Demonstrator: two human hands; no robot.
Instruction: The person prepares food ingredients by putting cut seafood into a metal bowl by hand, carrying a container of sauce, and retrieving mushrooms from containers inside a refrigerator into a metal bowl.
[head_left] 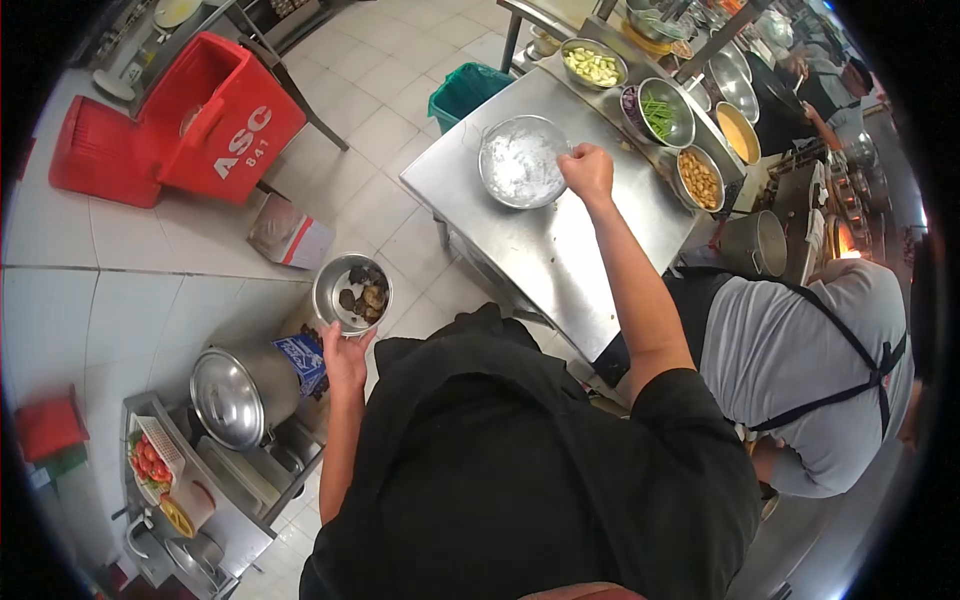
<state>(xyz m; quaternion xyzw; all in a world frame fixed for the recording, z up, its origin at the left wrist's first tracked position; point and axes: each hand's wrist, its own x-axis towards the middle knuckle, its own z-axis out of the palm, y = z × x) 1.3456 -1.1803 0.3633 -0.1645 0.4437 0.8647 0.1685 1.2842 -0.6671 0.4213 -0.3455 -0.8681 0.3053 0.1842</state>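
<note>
My left hand [345, 358] holds a steel bowl [328, 290] from below at its near edge, out over the floor. Dark brown and tan pieces [366, 297] lie in that bowl. My right hand [586, 170] is closed on the right rim of a second metal bowl [524, 162], which has white powder over its bottom and sides. This second bowl is at the far part of the steel table [560, 255].
Bowls of green pieces [592, 66], green beans [658, 115] and golden cubes [699, 180] line the table's right edge. A co-worker [800, 370] stands close on the right. On the left are a red bin [225, 130] and a lidded pot [228, 395].
</note>
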